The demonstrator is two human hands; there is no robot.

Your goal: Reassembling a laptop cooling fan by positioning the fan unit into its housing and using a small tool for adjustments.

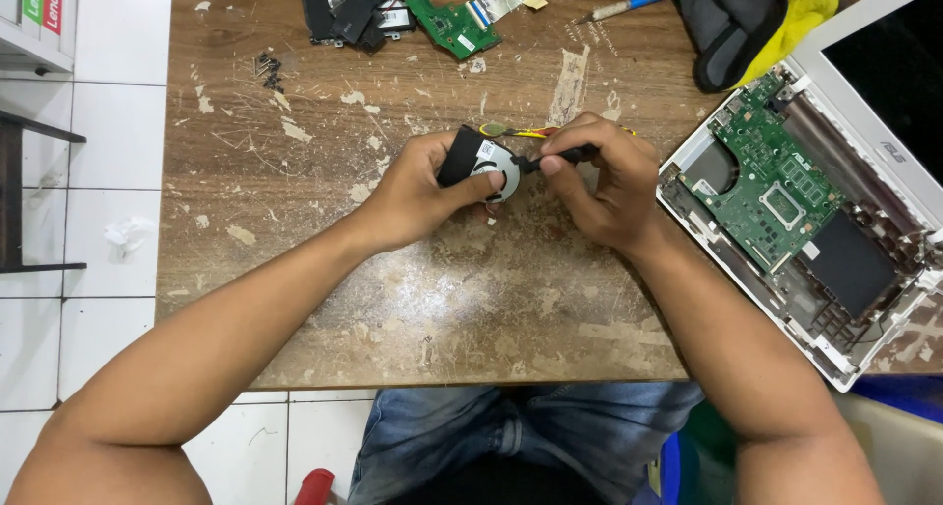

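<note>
My left hand [417, 186] grips a small black laptop cooling fan [479, 163] with a pale round hub, held just above the worn wooden table [295, 269]. My right hand [604, 176] pinches a thin black tool [562, 156] whose tip meets the fan's right edge. Red and yellow wires [526, 131] trail from the fan behind my right fingers. Both hands are close together at the table's middle.
An opened white laptop [864, 230] with a green motherboard [771, 186] lies at the right. A green circuit board [447, 24] and black parts [344, 9] sit at the far edge, with a blue-handled tool [629, 6], a grey-yellow cloth [756, 14] and small screws [267, 68].
</note>
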